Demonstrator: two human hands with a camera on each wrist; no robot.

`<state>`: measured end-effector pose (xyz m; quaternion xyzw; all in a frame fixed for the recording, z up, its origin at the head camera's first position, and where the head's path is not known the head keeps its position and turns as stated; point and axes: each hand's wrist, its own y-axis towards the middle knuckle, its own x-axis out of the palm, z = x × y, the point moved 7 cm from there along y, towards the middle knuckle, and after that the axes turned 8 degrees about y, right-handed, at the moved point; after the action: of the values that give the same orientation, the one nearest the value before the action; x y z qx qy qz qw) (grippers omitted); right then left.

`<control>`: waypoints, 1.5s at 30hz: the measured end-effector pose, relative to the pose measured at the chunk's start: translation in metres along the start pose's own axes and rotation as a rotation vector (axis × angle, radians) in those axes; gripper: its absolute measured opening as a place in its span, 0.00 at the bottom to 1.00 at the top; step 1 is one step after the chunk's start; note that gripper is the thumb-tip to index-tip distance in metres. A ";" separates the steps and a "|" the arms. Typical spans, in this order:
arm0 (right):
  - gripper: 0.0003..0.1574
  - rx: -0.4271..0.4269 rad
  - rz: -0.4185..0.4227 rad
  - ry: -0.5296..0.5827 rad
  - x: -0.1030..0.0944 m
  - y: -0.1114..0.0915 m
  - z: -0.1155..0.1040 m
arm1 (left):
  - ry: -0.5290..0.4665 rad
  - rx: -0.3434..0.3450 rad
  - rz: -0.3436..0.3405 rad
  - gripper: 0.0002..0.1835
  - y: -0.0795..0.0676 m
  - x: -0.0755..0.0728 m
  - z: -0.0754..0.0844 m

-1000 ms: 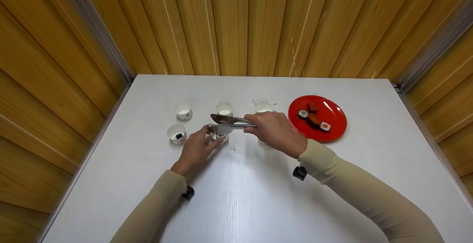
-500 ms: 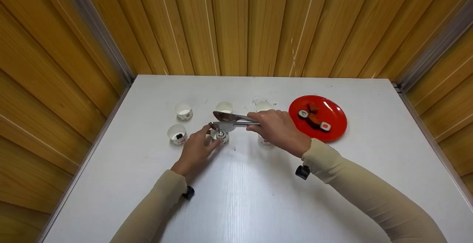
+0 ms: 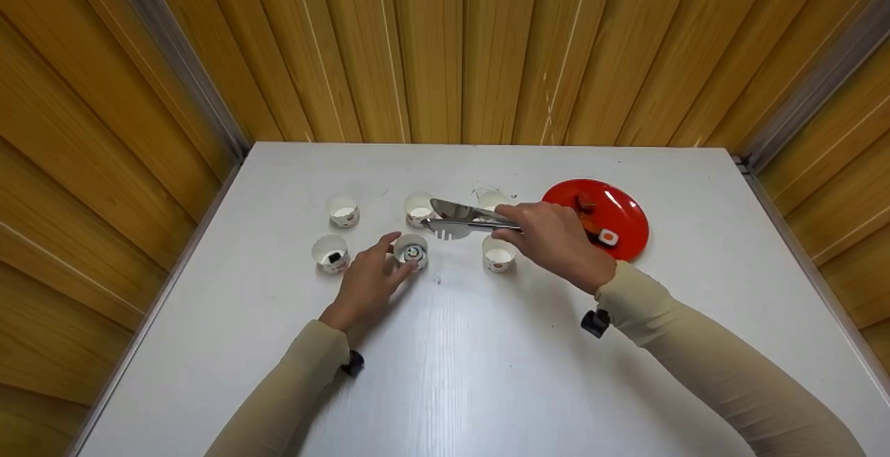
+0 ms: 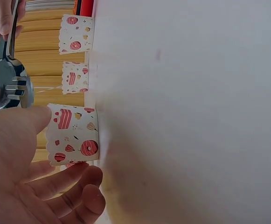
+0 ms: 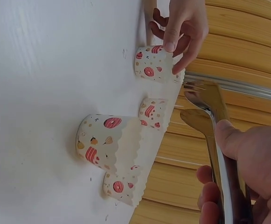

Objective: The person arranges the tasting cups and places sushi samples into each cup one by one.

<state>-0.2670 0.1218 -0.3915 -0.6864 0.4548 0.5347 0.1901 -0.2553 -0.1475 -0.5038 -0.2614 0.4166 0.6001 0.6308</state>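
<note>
My left hand [image 3: 370, 277] holds a small white paper baking cup [image 3: 410, 262] in the front row between thumb and fingers. Inside this cup sits a round sushi roll [image 3: 413, 253] with a white and dark top. My right hand [image 3: 556, 240] grips metal serving tongs [image 3: 473, 220], one end forked and the other like a spoon. Nothing shows between the tong ends, which point left above the cups. In the right wrist view, the tongs [image 5: 214, 140] have their ends parted. A cup [image 3: 499, 257] stands in front of the right hand.
Two cups at left, one [image 3: 343, 211] behind and one [image 3: 330, 254] in front with a dark piece in it. Two more back-row cups, one [image 3: 419, 208] and another [image 3: 492, 199], lie partly behind the tongs. A red plate [image 3: 629, 217] with several sushi pieces stands at right.
The right hand has drawn the tongs up and to the right, away from the left hand's cup. The sushi roll now shows uncovered in that cup. The left hand stays in place.
</note>
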 end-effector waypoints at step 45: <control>0.33 0.254 0.058 -0.033 -0.040 -0.077 0.106 | -0.049 0.321 0.294 0.28 0.007 -0.008 0.070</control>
<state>-0.2632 0.2582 -0.4103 -0.6345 0.5355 0.4891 0.2673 -0.2467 -0.0923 -0.4599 -0.0792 0.5252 0.6178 0.5799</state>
